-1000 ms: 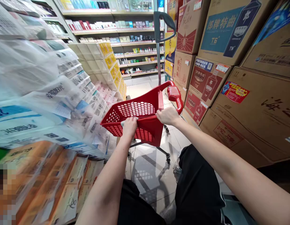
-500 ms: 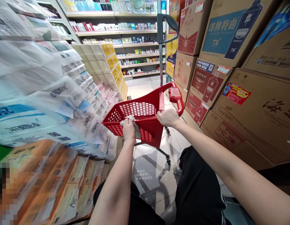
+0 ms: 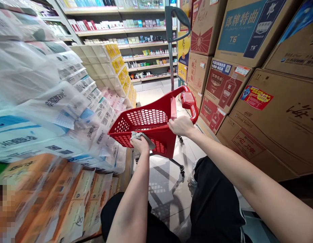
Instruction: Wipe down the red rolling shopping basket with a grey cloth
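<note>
A red plastic shopping basket (image 3: 146, 118) on a wheeled frame stands tilted in the aisle before me. My left hand (image 3: 140, 144) presses a small grey-white cloth (image 3: 139, 136) against the basket's near outer wall, fingers closed on the cloth. My right hand (image 3: 181, 125) grips the basket's near rim just below the red handle (image 3: 189, 101). A grey pull handle (image 3: 177, 20) rises behind the basket. My knees in black shorts (image 3: 212, 202) show below.
Wrapped packs of tissue paper (image 3: 45, 111) are stacked close on the left. Cardboard boxes (image 3: 260, 84) form a wall on the right. Shelves of goods (image 3: 126, 30) stand at the aisle's far end. Glossy tiled floor (image 3: 166, 189) runs between.
My left hand with the cloth has slid from the basket's rim down onto its outer wall. My right hand has kept its grip.
</note>
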`<state>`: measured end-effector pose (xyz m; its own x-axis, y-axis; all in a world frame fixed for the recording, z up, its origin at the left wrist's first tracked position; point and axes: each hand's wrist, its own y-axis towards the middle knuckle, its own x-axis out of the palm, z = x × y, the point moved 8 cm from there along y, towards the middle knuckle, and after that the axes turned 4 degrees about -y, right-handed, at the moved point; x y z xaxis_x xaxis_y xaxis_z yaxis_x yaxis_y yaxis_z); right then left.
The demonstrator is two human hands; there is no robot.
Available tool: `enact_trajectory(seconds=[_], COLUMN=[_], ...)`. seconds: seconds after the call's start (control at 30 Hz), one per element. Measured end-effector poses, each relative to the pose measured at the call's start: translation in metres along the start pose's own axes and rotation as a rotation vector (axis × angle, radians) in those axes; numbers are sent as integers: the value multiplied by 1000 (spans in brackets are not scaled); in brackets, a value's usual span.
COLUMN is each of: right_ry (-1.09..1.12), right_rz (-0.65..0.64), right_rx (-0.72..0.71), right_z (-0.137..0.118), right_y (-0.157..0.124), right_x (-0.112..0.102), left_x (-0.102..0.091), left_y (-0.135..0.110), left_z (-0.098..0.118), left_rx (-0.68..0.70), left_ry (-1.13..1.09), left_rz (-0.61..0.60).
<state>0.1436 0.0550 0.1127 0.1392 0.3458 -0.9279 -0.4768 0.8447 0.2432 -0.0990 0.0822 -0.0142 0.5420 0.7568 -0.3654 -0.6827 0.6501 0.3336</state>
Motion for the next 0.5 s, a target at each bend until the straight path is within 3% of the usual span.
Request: enact_trajectory(seconds=[0.13, 0.27, 0.37, 0.5], right_ry=[8, 12, 8, 3], right_rz=[11, -6, -12, -12], right_rx=[-12, 8, 17, 24], right_z=[-3, -4, -5, -4], right_y=[0, -2, -2, -2], right_x=[-1, -2, -3, -5], left_x=[1, 8, 17, 24], left_y=[-5, -17, -42, -95], left_z=[9, 14, 24, 46], left_rx=[129, 142, 198, 330], left_ry=[12, 64, 86, 0], left_rz=[-15, -97, -192, -285])
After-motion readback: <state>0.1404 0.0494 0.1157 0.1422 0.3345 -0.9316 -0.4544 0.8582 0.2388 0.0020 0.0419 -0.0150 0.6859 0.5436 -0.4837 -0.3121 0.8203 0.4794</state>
